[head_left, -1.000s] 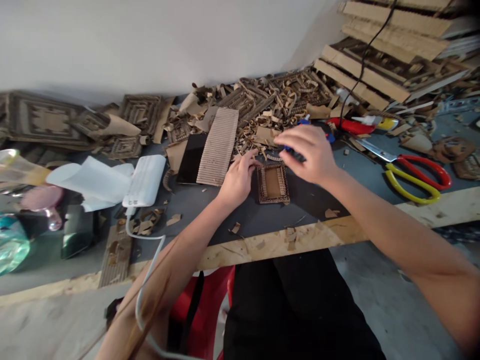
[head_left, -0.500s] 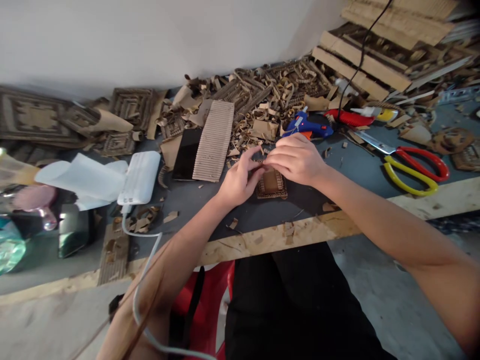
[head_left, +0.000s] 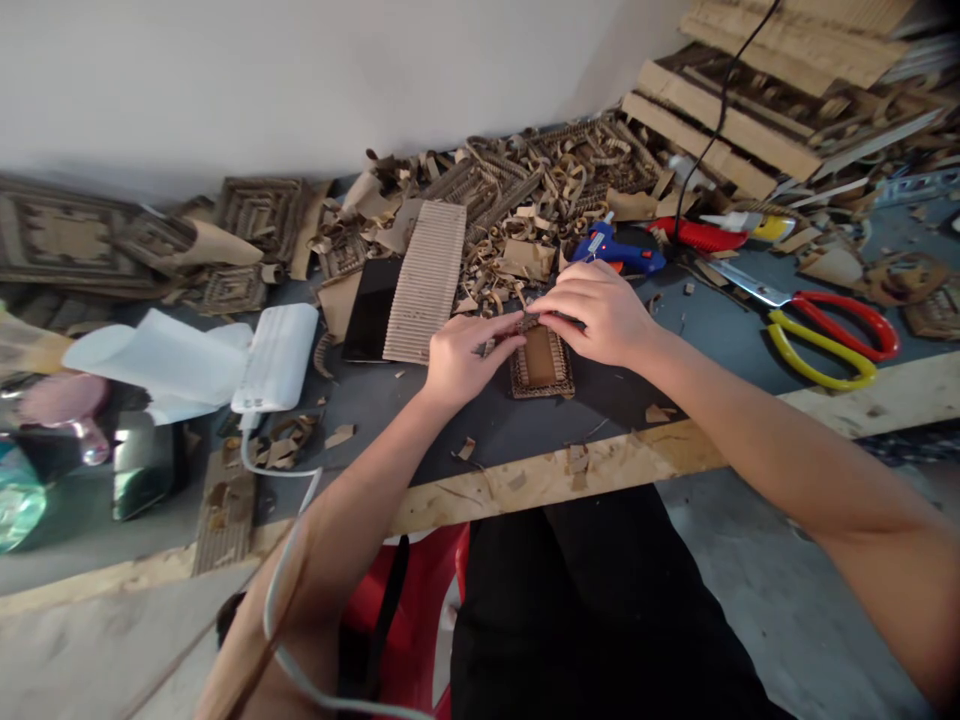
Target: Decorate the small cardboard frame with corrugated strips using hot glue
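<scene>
A small rectangular piece of corrugated cardboard (head_left: pixel 540 358), with a raised ridged border around a flat brown middle, lies on the table in front of me. My left hand (head_left: pixel 466 358) reaches its far left corner, thumb and forefinger closing on the border there. From the right, my right hand (head_left: pixel 600 312) bends over the far edge with its fingertips pinched together. What sits between those fingertips is too small and covered to make out. Both hands' fingertips nearly meet at that far edge. Just behind the right hand lies a blue glue gun (head_left: pixel 616 250).
Left of my hands, a ridged cardboard sheet (head_left: pixel 426 282) lies partly over a black flat device (head_left: pixel 369 308). Scissors (head_left: pixel 817 335) with red and yellow handles lie right. Cardboard scraps (head_left: pixel 525 215) heap behind. A white power bank (head_left: pixel 276 358) trails its cable across my left arm.
My left fingers have straightened and lowered toward the cardboard's corner. My right fingertips have shifted slightly away from me, showing more of its flat middle. The cardboard stays about where it was.
</scene>
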The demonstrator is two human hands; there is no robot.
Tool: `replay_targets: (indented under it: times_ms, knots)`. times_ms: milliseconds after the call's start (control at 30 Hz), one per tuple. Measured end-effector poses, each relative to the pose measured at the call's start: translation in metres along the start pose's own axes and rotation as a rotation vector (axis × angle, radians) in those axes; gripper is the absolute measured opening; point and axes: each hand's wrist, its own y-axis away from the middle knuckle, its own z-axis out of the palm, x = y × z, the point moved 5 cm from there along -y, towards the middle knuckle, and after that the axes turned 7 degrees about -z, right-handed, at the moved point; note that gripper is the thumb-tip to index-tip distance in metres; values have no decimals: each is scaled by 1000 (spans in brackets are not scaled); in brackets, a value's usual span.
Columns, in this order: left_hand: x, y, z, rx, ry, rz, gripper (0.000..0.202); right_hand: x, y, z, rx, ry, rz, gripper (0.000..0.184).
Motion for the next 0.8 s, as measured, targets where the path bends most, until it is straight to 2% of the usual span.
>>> replay_targets:
  times_ms: [67,167,300,400,500,567,633,700,733,800]
  knots:
    - [-1,1,0,32,58,-57,17,0,0,1,24,-53,-12,26]
    - [-7,0,1,31,214,-205,19,0,2,0,91,-90,-30,27]
    - [-12,-1,4,28,442,-302,33,-2,4,-1,134,-91,-35,28]
    - [-15,0,9,9,581,-343,50,-6,3,0,220,-107,15,28]
    - [-13,1,11,13,612,-342,40,-17,0,4,268,-117,60,28]
    - [-12,1,11,41,613,-340,32,-27,-1,2,229,-100,77,27]
    - [-12,1,12,68,641,-373,34,-37,6,-11,131,-55,81,27]
    - [-14,2,14,75,685,-427,40,-36,27,-39,16,28,143,36]
    - [-14,2,15,68,705,-450,42,-29,43,-58,13,74,236,36]
    - [-14,3,19,30,727,-471,43,1,89,-100,-11,222,605,36]
